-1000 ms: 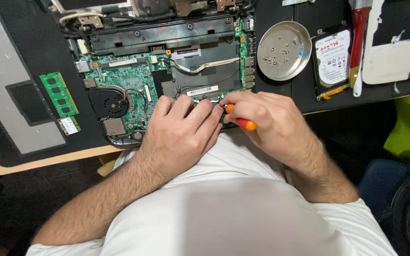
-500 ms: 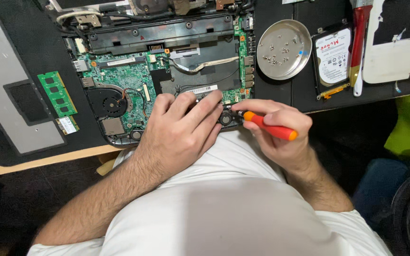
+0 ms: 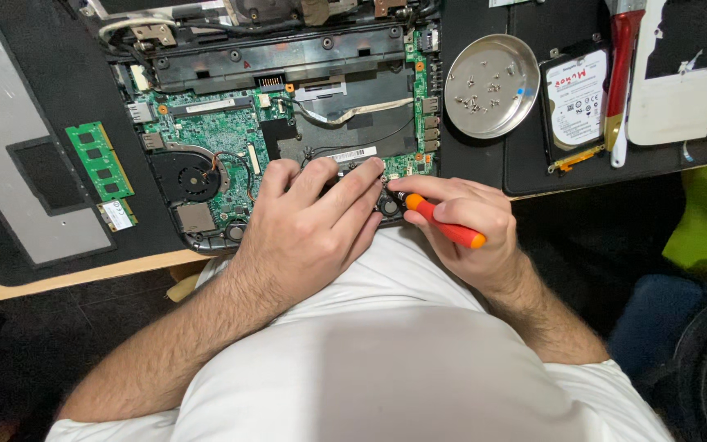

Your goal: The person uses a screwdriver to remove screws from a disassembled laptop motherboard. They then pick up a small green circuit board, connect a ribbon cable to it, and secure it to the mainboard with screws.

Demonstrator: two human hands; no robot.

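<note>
On the tabletop (image 3: 83,274) your opened laptop (image 3: 280,123) sits at the near edge. Your left hand (image 3: 312,225) lies flat on its front corner; your right hand (image 3: 464,225) grips an orange screwdriver (image 3: 443,229), now more level than before. Right lie a screw dish (image 3: 493,86) and hard drive (image 3: 578,98).

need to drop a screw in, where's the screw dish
In the head view, the round metal dish sits upper right on the black mat, between the laptop board and the hard drive.
</note>
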